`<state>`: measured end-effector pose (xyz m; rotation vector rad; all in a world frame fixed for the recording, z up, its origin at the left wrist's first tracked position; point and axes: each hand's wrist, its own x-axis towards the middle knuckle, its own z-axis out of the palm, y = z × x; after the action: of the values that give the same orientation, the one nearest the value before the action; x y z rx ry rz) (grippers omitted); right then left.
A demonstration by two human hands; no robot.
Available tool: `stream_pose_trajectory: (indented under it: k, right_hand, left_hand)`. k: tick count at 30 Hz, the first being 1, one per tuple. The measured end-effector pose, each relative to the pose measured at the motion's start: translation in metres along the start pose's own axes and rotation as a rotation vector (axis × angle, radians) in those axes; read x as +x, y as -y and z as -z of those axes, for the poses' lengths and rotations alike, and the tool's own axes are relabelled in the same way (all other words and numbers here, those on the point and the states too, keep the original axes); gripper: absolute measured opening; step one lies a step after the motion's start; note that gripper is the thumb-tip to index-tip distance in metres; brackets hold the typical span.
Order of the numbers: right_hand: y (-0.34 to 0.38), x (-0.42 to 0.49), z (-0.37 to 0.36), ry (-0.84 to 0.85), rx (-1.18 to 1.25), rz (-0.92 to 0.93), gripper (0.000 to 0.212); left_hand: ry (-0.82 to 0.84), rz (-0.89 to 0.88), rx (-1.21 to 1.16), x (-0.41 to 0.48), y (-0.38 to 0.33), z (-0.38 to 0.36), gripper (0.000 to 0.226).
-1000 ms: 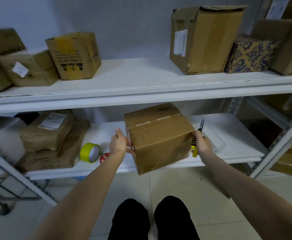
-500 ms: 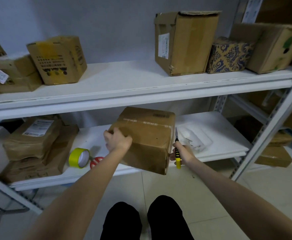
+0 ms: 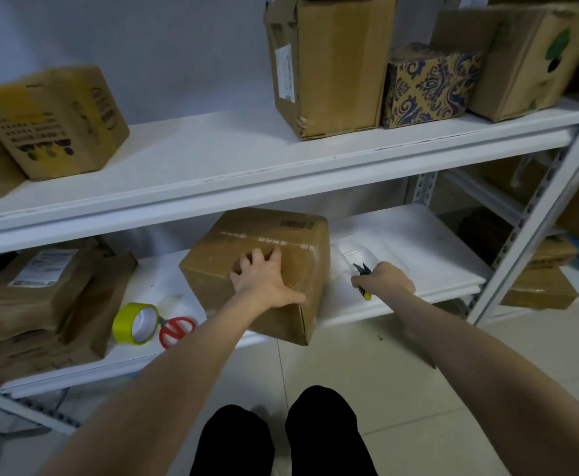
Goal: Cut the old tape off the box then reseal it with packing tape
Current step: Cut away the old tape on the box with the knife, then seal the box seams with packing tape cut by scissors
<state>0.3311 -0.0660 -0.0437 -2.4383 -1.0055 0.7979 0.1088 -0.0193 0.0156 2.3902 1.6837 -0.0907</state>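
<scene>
My left hand (image 3: 265, 281) lies spread flat on the brown cardboard box (image 3: 260, 269) on the lower shelf (image 3: 418, 235), and to its right my right hand (image 3: 386, 280) is closed around a yellow-handled cutter (image 3: 363, 280).

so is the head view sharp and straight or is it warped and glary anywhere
Head view: wide-angle warp bends the white metal shelf edge and tilts the upright; soft dim light, mild glare on the brown cardboard box's clear tape; the left hand looks slightly soft.
</scene>
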Motion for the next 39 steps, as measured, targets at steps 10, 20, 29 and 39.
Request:
stream_pose_trajectory:
  k: [10,20,29,39]
  right_hand:
    - [0.012,0.051,-0.006,-0.066,-0.363,0.050,0.021]
    - [0.030,0.048,-0.035,-0.197,0.148,0.557,0.038]
    - [0.058,0.007,-0.046,-0.099,0.505,0.436,0.034]
    - [0.055,-0.040,-0.048,-0.115,0.359,0.356,0.036]
  left_hand:
    - [0.114,-0.051,-0.063,0.012,0.041,0.013,0.110]
    - [0.084,-0.006,-0.185,0.012,0.047,0.006,0.113]
    - [-0.027,0.374,-0.689,-0.012,0.045,-0.007,0.135]
    - [-0.043,0.394,-0.832,-0.022,0.069,0.000,0.103]
